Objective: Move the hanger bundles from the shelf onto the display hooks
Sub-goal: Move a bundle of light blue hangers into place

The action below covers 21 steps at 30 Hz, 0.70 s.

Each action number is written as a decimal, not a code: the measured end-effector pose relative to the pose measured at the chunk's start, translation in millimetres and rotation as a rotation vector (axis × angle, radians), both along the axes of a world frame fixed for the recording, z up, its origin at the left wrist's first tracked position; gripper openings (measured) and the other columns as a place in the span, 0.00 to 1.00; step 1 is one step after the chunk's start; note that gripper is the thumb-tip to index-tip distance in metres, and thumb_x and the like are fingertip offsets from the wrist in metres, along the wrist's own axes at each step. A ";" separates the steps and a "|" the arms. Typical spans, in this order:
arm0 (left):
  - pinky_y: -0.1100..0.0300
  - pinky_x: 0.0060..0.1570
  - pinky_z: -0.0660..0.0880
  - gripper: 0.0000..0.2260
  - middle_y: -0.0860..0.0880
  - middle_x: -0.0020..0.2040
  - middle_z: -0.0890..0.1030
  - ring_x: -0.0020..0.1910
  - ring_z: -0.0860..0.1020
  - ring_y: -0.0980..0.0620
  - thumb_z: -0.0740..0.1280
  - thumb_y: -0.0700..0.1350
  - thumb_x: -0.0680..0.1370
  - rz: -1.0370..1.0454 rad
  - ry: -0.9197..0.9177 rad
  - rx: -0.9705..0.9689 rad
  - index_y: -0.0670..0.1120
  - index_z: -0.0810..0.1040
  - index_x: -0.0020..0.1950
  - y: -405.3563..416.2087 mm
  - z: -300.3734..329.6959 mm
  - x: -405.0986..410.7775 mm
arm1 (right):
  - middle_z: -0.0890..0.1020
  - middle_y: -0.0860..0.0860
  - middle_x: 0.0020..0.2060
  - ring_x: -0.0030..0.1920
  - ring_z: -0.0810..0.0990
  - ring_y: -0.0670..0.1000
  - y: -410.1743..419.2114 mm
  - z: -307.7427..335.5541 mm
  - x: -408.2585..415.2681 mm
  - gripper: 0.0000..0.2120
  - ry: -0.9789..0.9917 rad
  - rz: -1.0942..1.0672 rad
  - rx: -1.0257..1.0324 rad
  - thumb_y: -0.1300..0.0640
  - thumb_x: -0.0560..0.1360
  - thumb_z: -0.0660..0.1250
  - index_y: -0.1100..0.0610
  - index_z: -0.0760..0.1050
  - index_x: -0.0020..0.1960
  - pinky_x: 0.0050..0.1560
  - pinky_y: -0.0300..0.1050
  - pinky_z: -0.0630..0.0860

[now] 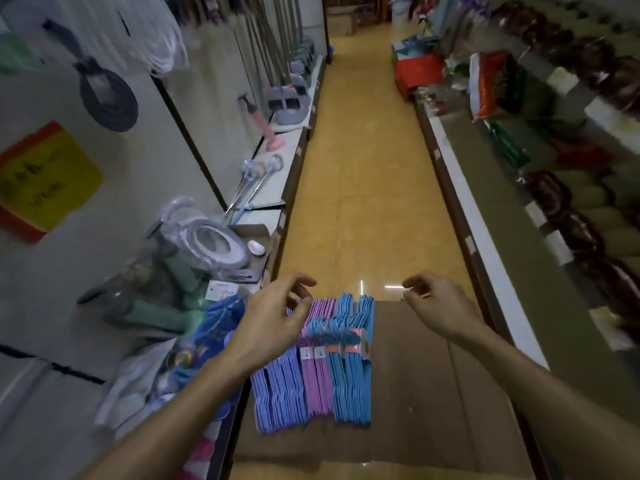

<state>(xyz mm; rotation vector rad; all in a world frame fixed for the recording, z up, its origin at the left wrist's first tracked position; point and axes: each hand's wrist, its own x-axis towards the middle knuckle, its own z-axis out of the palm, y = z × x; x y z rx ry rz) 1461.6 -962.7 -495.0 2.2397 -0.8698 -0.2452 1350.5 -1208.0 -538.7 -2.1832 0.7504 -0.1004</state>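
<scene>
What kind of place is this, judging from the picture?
Most likely a household-goods shop aisle: long-handled brooms and dustpans stand along the left shelving, packaged goods fill the right shelves, and banded bundles of plastic hangers lie on brown cardboard.

Dim indoor light; small glare streaks shine on the floor (363, 188). Shelves (540, 109) smear with motion blur and bend at the wide-angle edges.
</scene>
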 end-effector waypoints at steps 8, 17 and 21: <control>0.63 0.48 0.73 0.10 0.55 0.52 0.79 0.49 0.77 0.59 0.66 0.44 0.80 0.045 -0.016 0.069 0.51 0.76 0.61 -40.2 -216.1 63.8 | 0.80 0.50 0.49 0.47 0.78 0.45 -23.3 -233.5 46.4 0.08 0.017 -0.026 0.128 0.59 0.80 0.63 0.55 0.75 0.59 0.42 0.35 0.73; 0.43 0.72 0.60 0.25 0.48 0.76 0.60 0.75 0.60 0.44 0.62 0.59 0.79 -0.015 -0.120 0.465 0.57 0.62 0.75 -78.9 -427.7 109.7 | 0.83 0.54 0.40 0.43 0.82 0.53 -17.2 -451.7 51.4 0.11 0.171 -0.110 0.271 0.62 0.78 0.63 0.57 0.75 0.60 0.40 0.44 0.76; 0.38 0.75 0.46 0.30 0.49 0.80 0.52 0.79 0.48 0.44 0.57 0.63 0.80 -0.038 -0.219 0.638 0.58 0.51 0.79 -86.4 -474.1 127.4 | 0.82 0.51 0.37 0.39 0.81 0.50 -6.7 -508.9 57.5 0.07 0.172 -0.077 0.236 0.61 0.77 0.62 0.54 0.76 0.54 0.36 0.40 0.73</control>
